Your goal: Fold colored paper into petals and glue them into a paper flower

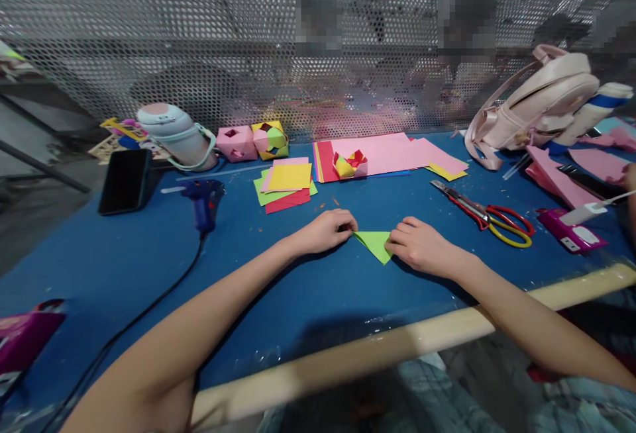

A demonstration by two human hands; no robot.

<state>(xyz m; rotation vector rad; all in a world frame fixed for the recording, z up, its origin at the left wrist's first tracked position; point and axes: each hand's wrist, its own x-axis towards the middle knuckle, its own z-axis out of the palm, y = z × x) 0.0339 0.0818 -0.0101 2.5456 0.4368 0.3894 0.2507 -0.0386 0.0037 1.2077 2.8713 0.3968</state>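
A green paper (374,243), folded into a downward-pointing triangle, lies on the blue table (278,287) in front of me. My left hand (328,230) rests curled at the triangle's left corner, fingertips pinching its edge. My right hand (420,245) is curled at the right corner, fingers pressed on the paper. Both forearms stretch in from the table's near edge.
Red-and-yellow scissors (489,216) lie right of my hands. A blue glue gun (205,201) with cord, a black phone (124,180) and a pale bottle (173,134) sit left. Coloured paper stacks (285,185), folded paper cubes (253,140), pink sheets (392,153) and a pink bag (541,98) lie further back.
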